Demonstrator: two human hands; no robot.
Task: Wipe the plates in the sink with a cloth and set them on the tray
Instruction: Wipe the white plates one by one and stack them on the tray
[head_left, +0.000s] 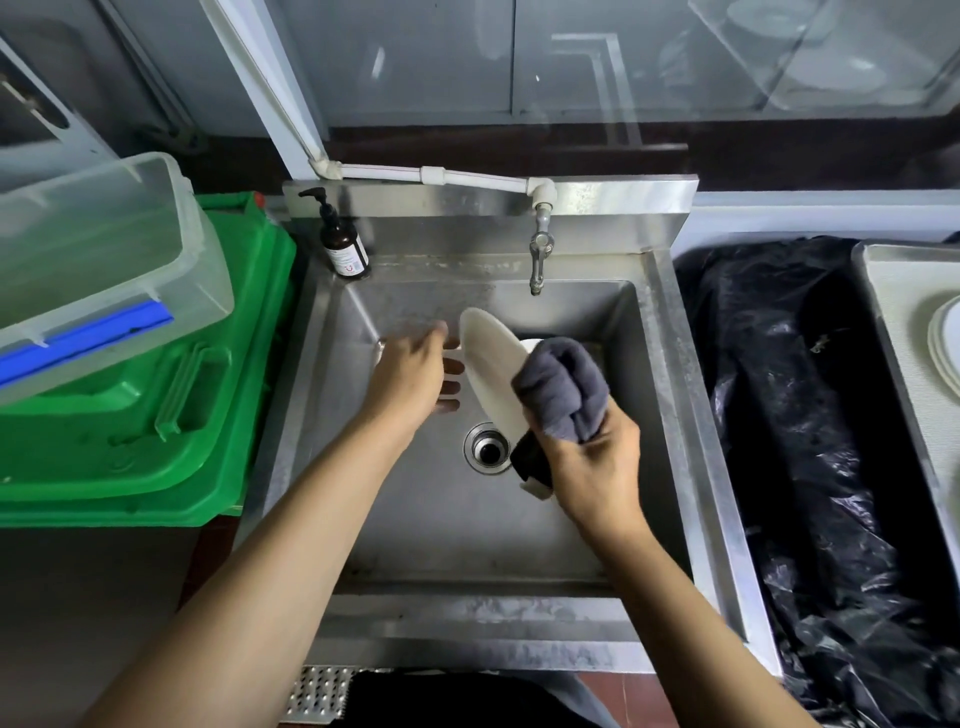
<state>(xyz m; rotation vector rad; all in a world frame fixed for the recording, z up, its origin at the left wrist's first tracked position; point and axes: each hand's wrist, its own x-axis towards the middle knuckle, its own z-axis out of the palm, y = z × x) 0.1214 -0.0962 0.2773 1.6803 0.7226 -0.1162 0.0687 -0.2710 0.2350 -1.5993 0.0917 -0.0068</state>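
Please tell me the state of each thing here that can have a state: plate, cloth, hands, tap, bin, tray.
plate: held on edge above the sink
cloth: bunched, pressed on the plate
left hand: fingers straight, supporting the plate
right hand: gripping the cloth
tap: no water running
green bin: lid closed
tray: holds stacked plates

Brown pump bottle (345, 244) at my sink's back-left corner, tap (539, 254), green bin (156, 415), clear plastic box (98, 270), black plastic sheeting (805, 441).
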